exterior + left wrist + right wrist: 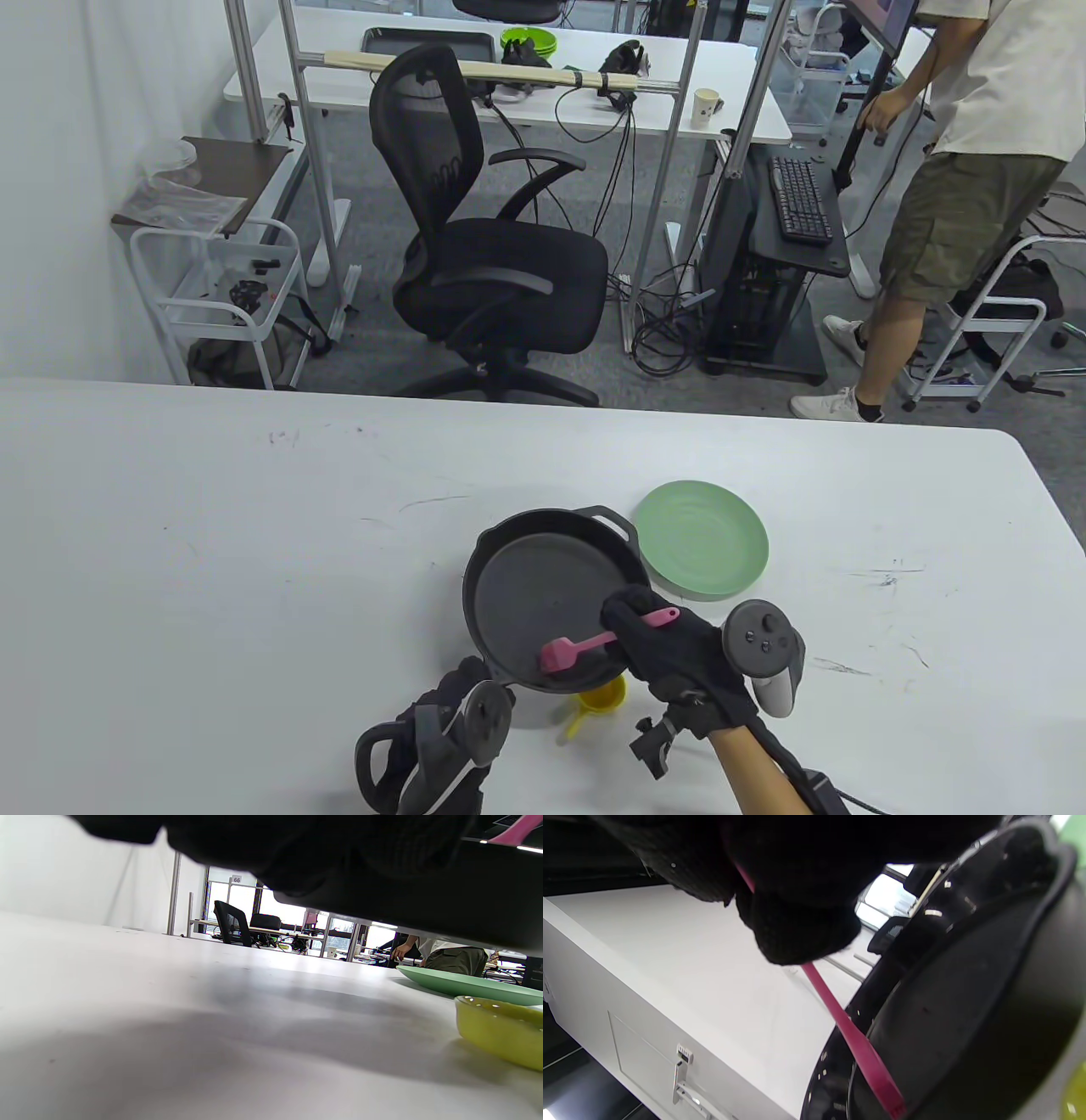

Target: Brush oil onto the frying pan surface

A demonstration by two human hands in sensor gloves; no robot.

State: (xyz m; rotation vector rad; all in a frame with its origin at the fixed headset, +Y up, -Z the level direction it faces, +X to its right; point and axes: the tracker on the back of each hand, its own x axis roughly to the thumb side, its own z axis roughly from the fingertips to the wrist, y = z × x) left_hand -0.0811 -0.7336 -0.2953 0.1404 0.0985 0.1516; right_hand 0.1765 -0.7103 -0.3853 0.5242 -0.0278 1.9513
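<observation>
A pink brush (567,652) is gripped by the right hand (670,649), its head lying leftward inside the frying pan (543,594); the left hand's (450,730) grip cannot be told.

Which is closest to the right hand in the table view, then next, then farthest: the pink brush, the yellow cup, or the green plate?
1. pink brush: held in the right hand, over the pan.
2. yellow cup: just beside the hand, toward the left.
3. green plate: farther back, beyond the hand.

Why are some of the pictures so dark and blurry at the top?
In the left wrist view the gloved left hand sits right at the lens, a black unfocused mass; the yellow cup is soft too. In the right wrist view the right hand blocks the top. The table view is sharp and evenly lit.
</observation>
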